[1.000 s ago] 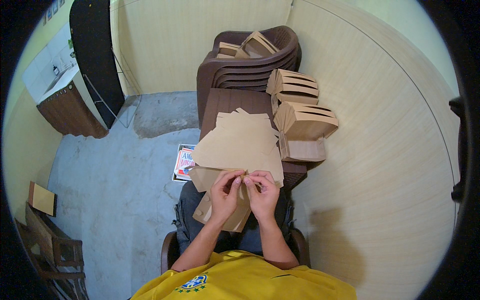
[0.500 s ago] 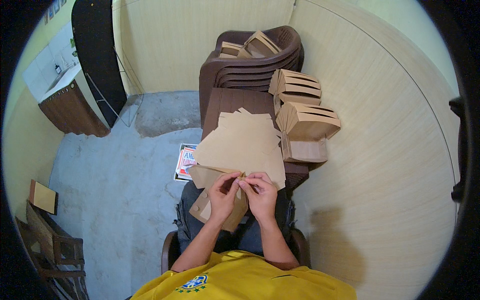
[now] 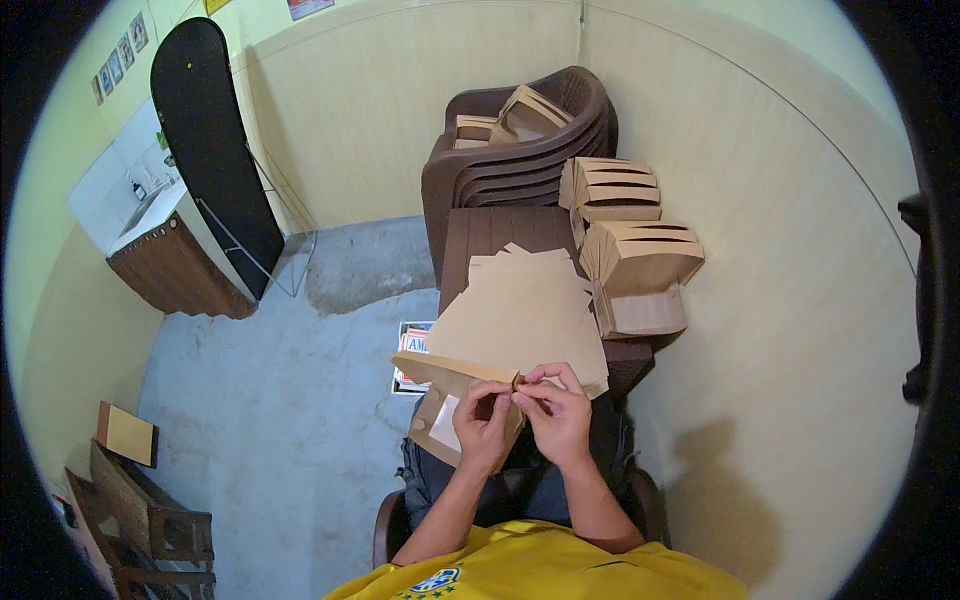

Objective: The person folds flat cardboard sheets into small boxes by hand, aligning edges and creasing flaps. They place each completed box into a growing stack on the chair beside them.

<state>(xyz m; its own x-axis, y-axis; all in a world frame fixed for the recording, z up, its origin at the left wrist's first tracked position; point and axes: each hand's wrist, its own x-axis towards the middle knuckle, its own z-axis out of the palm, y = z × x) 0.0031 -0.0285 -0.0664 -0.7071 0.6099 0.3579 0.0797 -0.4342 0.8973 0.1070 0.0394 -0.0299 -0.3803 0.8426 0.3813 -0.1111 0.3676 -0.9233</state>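
On my lap I have a partly folded brown cardboard piece point(image 3: 437, 373), with a raised flap, round tabs and a whitish patch on its lower panel. My left hand point(image 3: 482, 428) is closed on its upper right corner, thumb and forefinger pinching the edge. Right beside it, my right hand point(image 3: 557, 413) pinches the same small folded corner, its fingertips almost touching the left ones. The hands cover part of the piece. Just beyond lies a stack of flat brown cardboard sheets point(image 3: 520, 315), spread on a dark brown plastic table point(image 3: 505, 226).
Folded cardboard boxes point(image 3: 645, 310) stand along the table's right side by the wall. Behind the table are stacked brown plastic chairs point(image 3: 515, 165) holding more boxes. A box of printed items point(image 3: 411, 345) sits left of the table; a wooden chair point(image 3: 150, 510) is at lower left.
The view has shifted, so the whole scene sits further right and lower. Both hands still pinch the cardboard corner, and the whitish patch on its lower panel now shows.
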